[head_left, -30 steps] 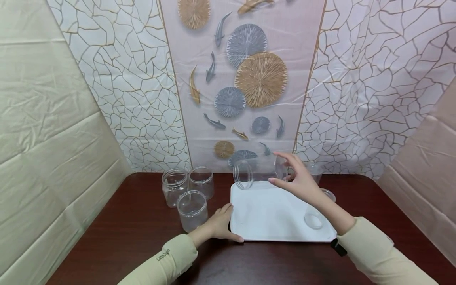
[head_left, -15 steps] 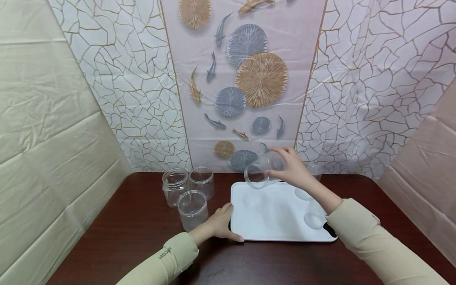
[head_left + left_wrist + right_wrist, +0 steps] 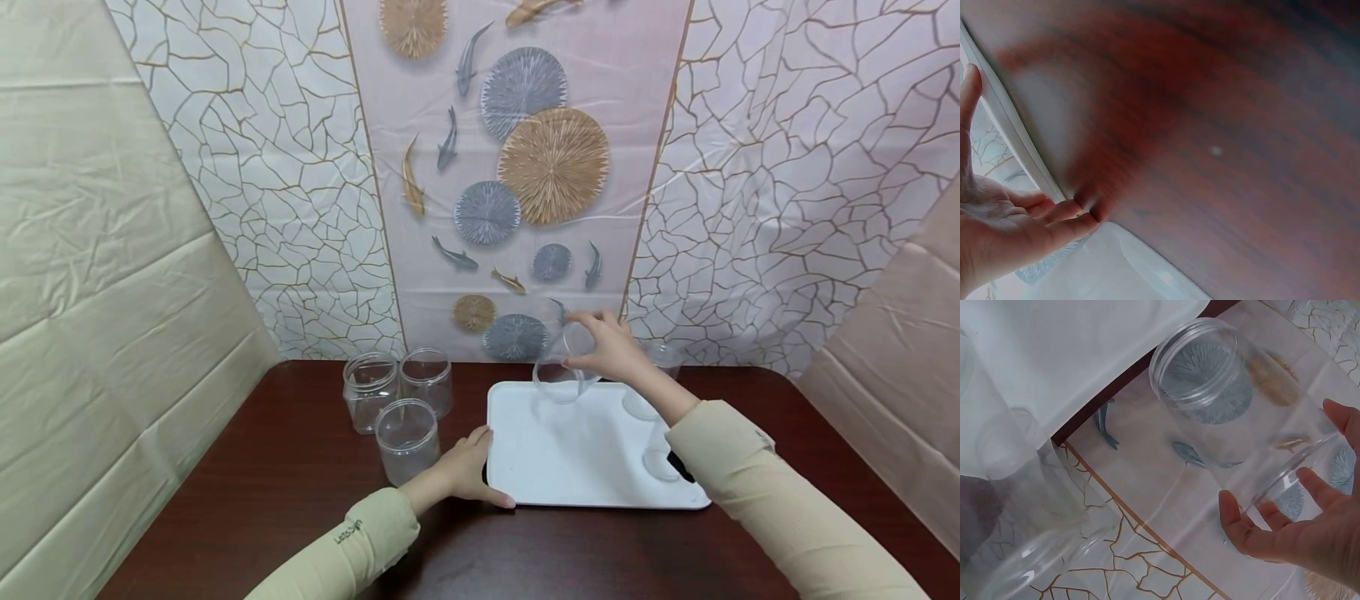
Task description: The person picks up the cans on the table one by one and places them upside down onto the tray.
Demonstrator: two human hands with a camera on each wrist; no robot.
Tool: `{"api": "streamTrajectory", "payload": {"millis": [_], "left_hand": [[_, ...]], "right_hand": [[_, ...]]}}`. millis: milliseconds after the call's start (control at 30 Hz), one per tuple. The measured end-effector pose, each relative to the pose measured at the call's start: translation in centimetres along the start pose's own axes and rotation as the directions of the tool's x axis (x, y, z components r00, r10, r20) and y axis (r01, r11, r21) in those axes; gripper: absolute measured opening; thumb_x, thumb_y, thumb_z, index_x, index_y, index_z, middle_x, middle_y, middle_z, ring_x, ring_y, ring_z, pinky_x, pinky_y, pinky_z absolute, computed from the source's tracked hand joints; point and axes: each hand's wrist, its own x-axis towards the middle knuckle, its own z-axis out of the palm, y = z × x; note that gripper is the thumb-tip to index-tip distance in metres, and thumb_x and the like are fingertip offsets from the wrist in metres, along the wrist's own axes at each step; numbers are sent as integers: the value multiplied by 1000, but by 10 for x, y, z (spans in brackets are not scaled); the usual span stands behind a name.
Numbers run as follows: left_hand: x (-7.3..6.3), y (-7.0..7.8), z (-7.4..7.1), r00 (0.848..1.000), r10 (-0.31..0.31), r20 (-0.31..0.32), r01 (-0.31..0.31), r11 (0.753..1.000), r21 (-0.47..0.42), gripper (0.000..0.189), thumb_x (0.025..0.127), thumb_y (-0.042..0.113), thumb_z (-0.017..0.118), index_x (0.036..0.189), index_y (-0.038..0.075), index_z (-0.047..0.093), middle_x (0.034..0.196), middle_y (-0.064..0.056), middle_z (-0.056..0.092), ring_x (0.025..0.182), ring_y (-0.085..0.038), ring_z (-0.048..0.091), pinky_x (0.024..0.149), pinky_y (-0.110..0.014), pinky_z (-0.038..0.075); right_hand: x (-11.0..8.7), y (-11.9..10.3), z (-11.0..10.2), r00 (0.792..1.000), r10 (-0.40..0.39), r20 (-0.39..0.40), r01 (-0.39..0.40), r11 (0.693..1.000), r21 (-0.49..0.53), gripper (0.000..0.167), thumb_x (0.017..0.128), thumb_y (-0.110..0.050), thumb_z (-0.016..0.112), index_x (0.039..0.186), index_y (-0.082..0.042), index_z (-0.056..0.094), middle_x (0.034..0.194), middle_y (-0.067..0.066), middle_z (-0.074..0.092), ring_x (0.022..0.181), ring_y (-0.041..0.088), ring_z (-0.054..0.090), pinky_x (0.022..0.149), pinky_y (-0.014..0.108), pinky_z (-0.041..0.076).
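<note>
My right hand point(image 3: 611, 350) grips a clear plastic jar point(image 3: 557, 383) near its base, thumb and fingers spread round it. The jar is tilted, its threaded mouth point(image 3: 1194, 362) pointing down towards the back of the white tray point(image 3: 570, 467). Whether its rim touches the tray, I cannot tell. At the tray's front left corner rests my left hand point(image 3: 465, 475), thumb by the front edge and extended fingers against the left edge. Two more clear containers, one at the back point(image 3: 663, 360) and one nearer the front point(image 3: 660, 463), stand on the tray's right side, partly hidden by my right arm.
Left of the tray, three clear jars stand without lids on the dark red table point(image 3: 300, 517): a faceted jar point(image 3: 369, 400), a round jar point(image 3: 426, 385) behind, and another jar point(image 3: 407, 446) close to my left wrist. A patterned cloth point(image 3: 517, 167) hangs behind the table.
The jar in my right hand has swung from nearly lying flat to a steeper tilt, mouth lower and further right, towards the tray. My left hand has stayed put.
</note>
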Motion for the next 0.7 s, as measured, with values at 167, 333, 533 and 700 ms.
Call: {"api": "streamTrajectory", "payload": {"millis": [167, 333, 533, 700], "left_hand": [[0, -1, 0, 1000, 6, -2, -6, 1000, 7, 110, 67, 52, 79, 143, -9, 27, 150, -21, 29, 131, -40, 39, 105, -46, 38], [0, -1, 0, 1000, 8, -5, -8, 1000, 7, 111, 67, 52, 79, 143, -9, 27, 149, -21, 30, 130, -40, 40, 105, -46, 39], [-1, 1, 0, 1000, 7, -11, -7, 1000, 15, 111, 66, 52, 80, 142, -9, 28, 148, -21, 31, 129, -39, 42, 104, -45, 40], [-1, 1, -1, 1000, 4, -9, -4, 1000, 11, 111, 66, 52, 80, 142, -9, 28, 149, -21, 31, 129, -39, 42, 104, -45, 41]], "right_hand": [[10, 1, 6, 997, 36, 63, -33, 998, -45, 68, 80, -24, 72, 137, -3, 44, 130, 35, 40, 120, 57, 35, 94, 67, 35], [16, 1, 12, 991, 81, 102, -73, 994, -83, 68, 80, -23, 73, 138, -6, 44, 131, 34, 38, 118, 56, 37, 90, 66, 40], [25, 7, 14, 986, 97, 134, -86, 992, -87, 67, 79, -20, 72, 137, -3, 44, 133, 36, 37, 119, 55, 35, 93, 65, 38], [31, 15, 15, 986, 78, 149, -62, 992, -110, 66, 77, -20, 73, 134, 1, 46, 134, 36, 41, 127, 55, 31, 105, 67, 22]]}}
